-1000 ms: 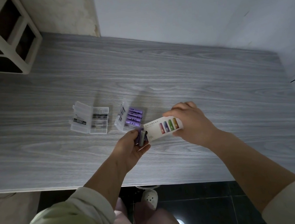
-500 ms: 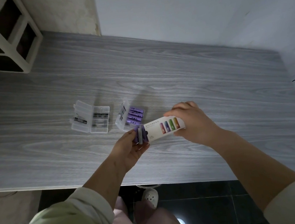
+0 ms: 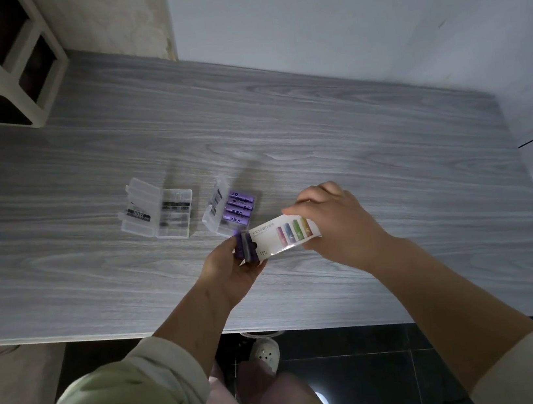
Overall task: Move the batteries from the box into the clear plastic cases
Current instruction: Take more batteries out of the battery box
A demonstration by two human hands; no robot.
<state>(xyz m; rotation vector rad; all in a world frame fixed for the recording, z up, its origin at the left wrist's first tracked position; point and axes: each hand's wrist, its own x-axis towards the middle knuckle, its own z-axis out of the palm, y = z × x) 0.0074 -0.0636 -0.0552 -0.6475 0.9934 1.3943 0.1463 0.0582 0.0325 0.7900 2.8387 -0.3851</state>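
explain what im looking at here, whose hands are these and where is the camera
There is no machine here: a person is working with bare hands, and the single picture comes from a camera worn on their head, looking down at a grey wood-grain table. The right hand holds a white battery box by one end. The left hand has its grip on purple batteries at the box's open end. On the table lie two open clear plastic cases: the nearer case already holds purple batteries, the case further left shows only dark labels, and its contents are unclear.
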